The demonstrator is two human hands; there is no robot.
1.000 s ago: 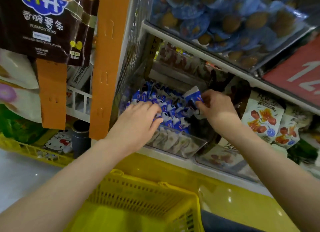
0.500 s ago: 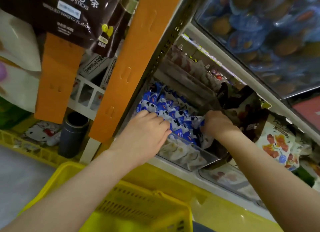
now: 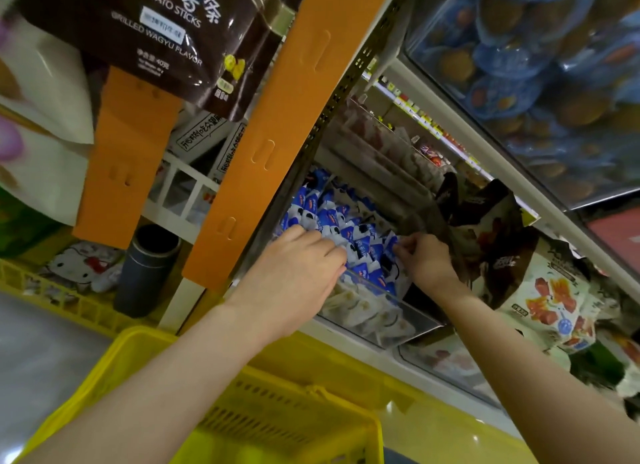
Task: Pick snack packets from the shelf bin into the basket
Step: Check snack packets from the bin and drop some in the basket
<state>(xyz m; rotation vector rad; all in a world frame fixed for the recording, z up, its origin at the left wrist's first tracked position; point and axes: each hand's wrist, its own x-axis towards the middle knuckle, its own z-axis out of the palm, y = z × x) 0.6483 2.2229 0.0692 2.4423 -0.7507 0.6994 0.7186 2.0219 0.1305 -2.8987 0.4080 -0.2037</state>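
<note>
Shop shelf: shelf bin holds the blue-white snack packets | our right grip pinches one packet by its edge | our left grip curls onto the pile, hold we cannot tell | basket lies straight below both.

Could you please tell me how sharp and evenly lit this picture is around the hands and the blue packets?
Head view: left hand and right hand fairly sharp at the blue packets; pale bags at the left edge smeared; small glare spots on the yellow ledge; orange upright leans across the tilted frame.
</note>
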